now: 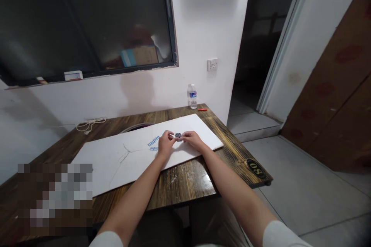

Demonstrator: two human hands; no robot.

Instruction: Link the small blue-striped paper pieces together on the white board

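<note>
The 2 hands (179,141) sit close together, fingers drawn in, with a small dark grey piece (178,136) pinched between the fingertips of both. The piece is too small to make out in detail, and a pale bit shows at its left edge. It lies just above the white board, midway between the left hand (166,144) and the right hand (193,140), with the fingers of each touching it from either side.

Just left of the left hand, blue printed marks (153,142) lie on the white board (127,162), which also carries a thin dark crack-like line. The board rests on a dark wooden surface (185,179) with a scorched-looking grain. A round metal rim (136,126) shows beyond the board's far edge.

Farther out on the surface stand a plastic water bottle (191,97) and a red marker (202,109), while a coiled white cord (90,124) lies at the far left corner. A round-edged badge reading 08 (256,168) is fixed at the right corner.
</note>
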